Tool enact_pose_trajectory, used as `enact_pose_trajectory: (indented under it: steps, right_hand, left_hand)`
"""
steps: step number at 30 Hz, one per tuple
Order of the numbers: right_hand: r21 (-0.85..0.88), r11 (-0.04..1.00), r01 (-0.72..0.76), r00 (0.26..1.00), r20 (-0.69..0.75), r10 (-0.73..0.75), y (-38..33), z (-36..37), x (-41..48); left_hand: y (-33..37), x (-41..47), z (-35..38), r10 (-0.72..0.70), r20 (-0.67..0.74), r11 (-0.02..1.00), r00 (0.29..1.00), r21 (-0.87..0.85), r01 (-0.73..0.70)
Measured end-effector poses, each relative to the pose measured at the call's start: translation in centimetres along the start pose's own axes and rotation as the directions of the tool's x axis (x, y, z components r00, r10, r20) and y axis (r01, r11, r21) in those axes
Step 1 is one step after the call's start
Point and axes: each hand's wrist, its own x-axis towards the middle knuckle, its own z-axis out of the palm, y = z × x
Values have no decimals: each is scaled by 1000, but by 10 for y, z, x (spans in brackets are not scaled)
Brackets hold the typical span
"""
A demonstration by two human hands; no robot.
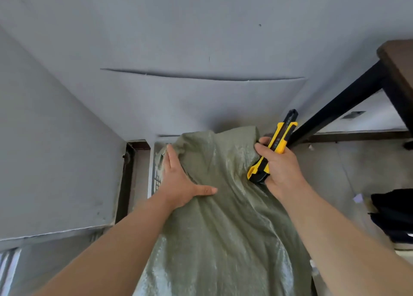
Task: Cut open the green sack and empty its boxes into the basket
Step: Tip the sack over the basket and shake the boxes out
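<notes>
I read the green sack [223, 217] as woven plastic, faintly glossy and creased; the utility knife [282, 137] body is smooth yellow-and-black plastic.

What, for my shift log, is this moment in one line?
left hand: flat on green sack | right hand: grips yellow utility knife beside sack's upper right | cut: none visible

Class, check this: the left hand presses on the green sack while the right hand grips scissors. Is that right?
No. The head view shows the right hand gripping a yellow utility knife, not scissors; the left hand does press on the green sack.
</notes>
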Motion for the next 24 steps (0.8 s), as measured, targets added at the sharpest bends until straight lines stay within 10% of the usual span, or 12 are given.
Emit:
enact_pose_trajectory:
  steps: [14,20,24]
  right_hand:
    - [-24,999,-34,995,92,36,5,13,25]
    - [-19,999,-44,996,71,45,6,15,31]
    - [-55,998,-42,991,126,49,8,23,31]
  left_hand:
    - [-6,30,15,233,124,932,964,255,-258]
    - [19,21,16,106,141,978,984,-195,-77]
    - [23,30,17,141,187,990,972,-12,-141]
